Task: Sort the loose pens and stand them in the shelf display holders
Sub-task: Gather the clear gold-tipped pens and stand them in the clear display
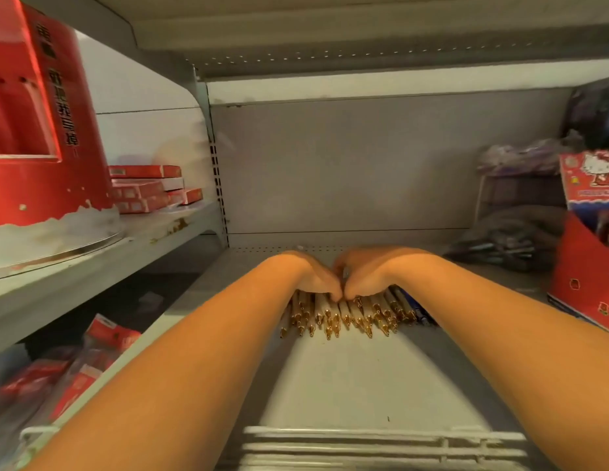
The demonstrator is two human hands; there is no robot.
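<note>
A pile of several white pens with gold tips (pixel 343 317) lies flat on the grey shelf (pixel 330 385), tips pointing toward me. My left hand (pixel 309 273) and my right hand (pixel 367 273) rest side by side on top of the pile, palms down, thumbs touching in the middle. The fingers curl over the far ends of the pens and are hidden. A few dark blue pens (pixel 420 316) lie at the pile's right edge. A red cartoon-cat display holder (pixel 588 239) stands at the right.
A tall red display stand (pixel 41 130) and flat red boxes (pixel 150 188) sit on the left shelf. Bagged dark pens (pixel 507 246) lie at the back right. Red packets (pixel 75 365) fill the lower left shelf. A wire rail (pixel 381 443) edges the shelf front.
</note>
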